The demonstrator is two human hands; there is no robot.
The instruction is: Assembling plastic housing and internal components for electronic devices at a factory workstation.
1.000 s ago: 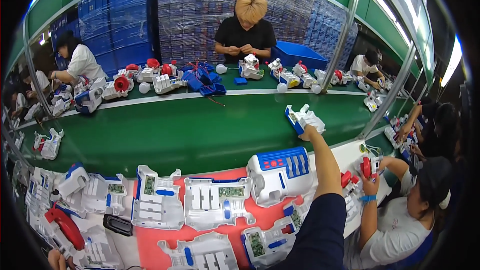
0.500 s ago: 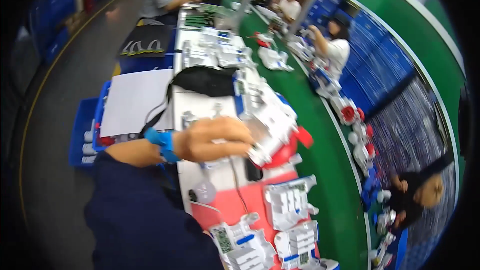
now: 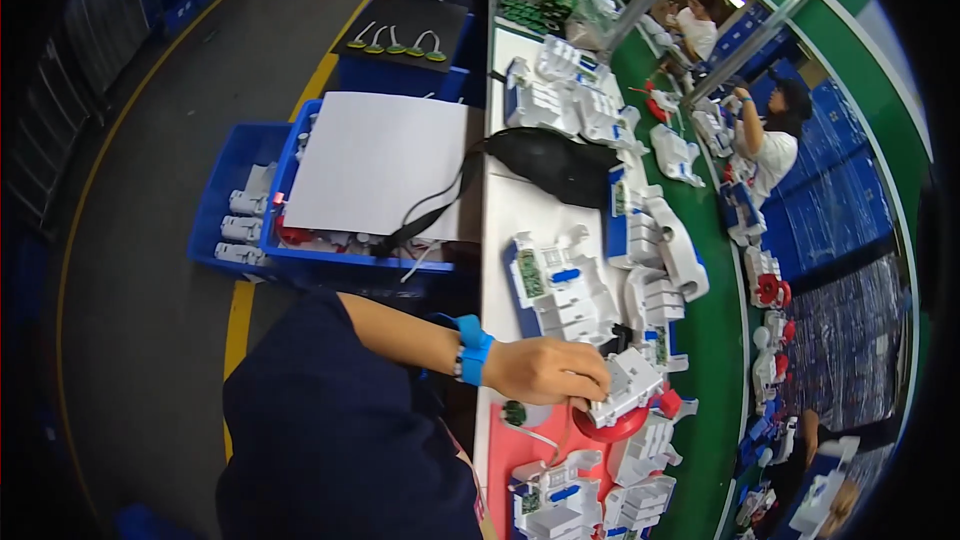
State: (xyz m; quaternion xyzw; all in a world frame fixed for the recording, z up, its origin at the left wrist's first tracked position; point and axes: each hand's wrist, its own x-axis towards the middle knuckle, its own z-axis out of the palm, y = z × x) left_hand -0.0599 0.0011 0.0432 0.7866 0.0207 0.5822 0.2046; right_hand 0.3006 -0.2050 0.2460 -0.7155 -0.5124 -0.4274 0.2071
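My left hand (image 3: 545, 372), with a blue band at its wrist, reaches in over the worktable. Its fingers are closed on the edge of a white plastic housing (image 3: 632, 385), tilted above the table. A round red part (image 3: 612, 428) sits just under this housing. Below the hand, a wire with a small green board (image 3: 514, 412) lies near the red mat (image 3: 512, 450). Just beyond the hand rests an open white-and-blue housing half (image 3: 575, 290) with a circuit board inside. My right hand is out of view.
A green belt (image 3: 700, 340) runs along the table's right side. Several open housings (image 3: 642, 510) lie near me. Farther off is a black pouch (image 3: 555, 165). White sheet (image 3: 380, 160) covers a blue bin at left. Co-workers (image 3: 775, 135) sit across the belt.
The view has swung, so the table appears farther right. My left hand, still holding the white housing, has come nearer, uncovering the open housing half beyond it.
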